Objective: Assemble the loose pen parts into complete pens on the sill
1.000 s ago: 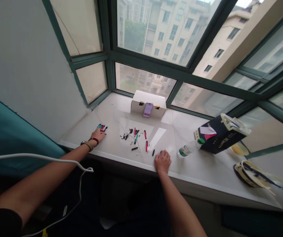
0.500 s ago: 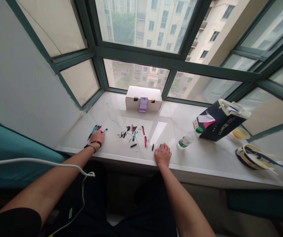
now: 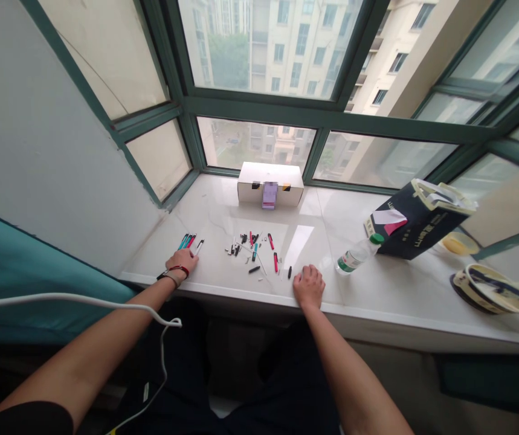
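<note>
My left hand (image 3: 183,261) rests low over the left part of the white sill. Its fingertips are closed on a white pen with a black end (image 3: 200,246). Just beyond that hand lies a row of several teal, black and red pens (image 3: 187,240), partly covered by it. My right hand (image 3: 309,286) sits on the sill near its front edge with the fingers curled; whatever is under them is hidden. Between the hands are scattered pen parts: a red barrel (image 3: 275,261), a teal barrel (image 3: 254,252), a black piece (image 3: 254,269) and a small black piece (image 3: 290,272).
A plastic bottle (image 3: 354,258) with a green cap stands right of my right hand. Beyond it are a dark paper bag (image 3: 415,226) and an open food tub (image 3: 479,293). A white box (image 3: 270,175) stands by the window. A white cable (image 3: 82,296) crosses my left arm.
The view has shifted, so the sill appears farther right. My left hand and the white pen have drawn slightly back toward the front edge. My right hand stays curled in place.
</note>
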Demonstrator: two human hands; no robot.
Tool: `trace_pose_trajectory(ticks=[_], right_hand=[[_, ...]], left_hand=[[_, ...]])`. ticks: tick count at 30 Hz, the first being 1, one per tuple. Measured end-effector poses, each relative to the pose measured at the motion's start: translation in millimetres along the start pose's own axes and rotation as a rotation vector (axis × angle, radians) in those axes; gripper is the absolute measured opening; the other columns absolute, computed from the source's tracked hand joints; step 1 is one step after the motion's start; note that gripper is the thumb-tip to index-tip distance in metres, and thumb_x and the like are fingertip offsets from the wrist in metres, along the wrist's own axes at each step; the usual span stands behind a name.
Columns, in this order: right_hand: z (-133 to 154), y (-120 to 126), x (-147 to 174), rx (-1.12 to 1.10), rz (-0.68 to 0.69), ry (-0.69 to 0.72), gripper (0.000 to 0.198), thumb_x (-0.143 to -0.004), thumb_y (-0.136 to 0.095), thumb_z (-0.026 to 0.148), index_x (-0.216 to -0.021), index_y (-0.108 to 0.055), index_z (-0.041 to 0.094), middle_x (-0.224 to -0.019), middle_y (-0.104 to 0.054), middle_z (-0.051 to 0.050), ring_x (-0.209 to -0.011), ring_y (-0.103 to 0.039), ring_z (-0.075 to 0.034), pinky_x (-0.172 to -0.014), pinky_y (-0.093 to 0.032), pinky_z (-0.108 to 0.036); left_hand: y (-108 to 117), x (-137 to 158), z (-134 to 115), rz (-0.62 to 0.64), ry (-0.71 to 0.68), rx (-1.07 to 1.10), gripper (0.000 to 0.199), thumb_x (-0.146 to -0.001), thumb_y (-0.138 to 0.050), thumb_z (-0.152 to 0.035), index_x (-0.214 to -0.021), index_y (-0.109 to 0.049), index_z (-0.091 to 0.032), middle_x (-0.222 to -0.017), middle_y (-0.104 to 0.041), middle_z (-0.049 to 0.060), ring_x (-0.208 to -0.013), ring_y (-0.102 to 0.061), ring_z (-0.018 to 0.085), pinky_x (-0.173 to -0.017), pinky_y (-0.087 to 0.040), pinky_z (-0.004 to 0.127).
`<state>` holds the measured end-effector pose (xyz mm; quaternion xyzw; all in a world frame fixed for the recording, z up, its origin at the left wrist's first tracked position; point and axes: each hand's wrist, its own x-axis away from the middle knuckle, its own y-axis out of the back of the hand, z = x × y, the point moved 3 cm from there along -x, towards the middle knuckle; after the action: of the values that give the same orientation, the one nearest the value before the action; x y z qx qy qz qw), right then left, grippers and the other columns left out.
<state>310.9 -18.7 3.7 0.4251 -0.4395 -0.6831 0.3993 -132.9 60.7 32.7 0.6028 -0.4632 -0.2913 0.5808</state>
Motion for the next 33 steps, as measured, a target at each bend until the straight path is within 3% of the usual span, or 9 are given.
trace_pose_trajectory(ticks=[17,27,33], right_hand=[[1,-1,-1,0.025,0.021,-0.006,0.033,-0.092,-0.043,0.025,-0.119,-0.06,0.017,-0.139,-0.05,-0.016,-0.127,-0.041,-0.029,-0.098,-0.034,-0.04],[0,-1,0,0.044,-0.004,0.007,0.03,-0.091,-0.044,0.026,-0.116,-0.06,0.018,-0.137,-0.052,-0.014,-0.126,-0.043,-0.029,-0.096,-0.035,-0.039],[1,-1,-1,0.036,0.015,-0.005,0.029,-0.091,-0.045,0.025,-0.115,-0.059,0.018,-0.138,-0.052,-0.015,-0.126,-0.043,-0.028,-0.097,-0.035,-0.039]], left_hand=[[8,-14,4,-0.082,0.027,-0.032,0.033,-0.082,-0.055,-0.042,-0.1,-0.072,-0.02,-0.107,-0.071,0.02,-0.096,-0.068,0.036,-0.077,-0.05,0.045],[5,-18,11,-0.083,0.008,-0.009,0.028,-0.083,-0.055,-0.043,-0.096,-0.068,-0.022,-0.104,-0.071,0.018,-0.094,-0.067,0.035,-0.075,-0.049,0.042],[15,-9,7,-0.142,-0.03,0.022,0.029,-0.085,-0.052,-0.049,-0.09,-0.064,-0.023,-0.097,-0.071,0.014,-0.09,-0.067,0.032,-0.072,-0.046,0.038]])
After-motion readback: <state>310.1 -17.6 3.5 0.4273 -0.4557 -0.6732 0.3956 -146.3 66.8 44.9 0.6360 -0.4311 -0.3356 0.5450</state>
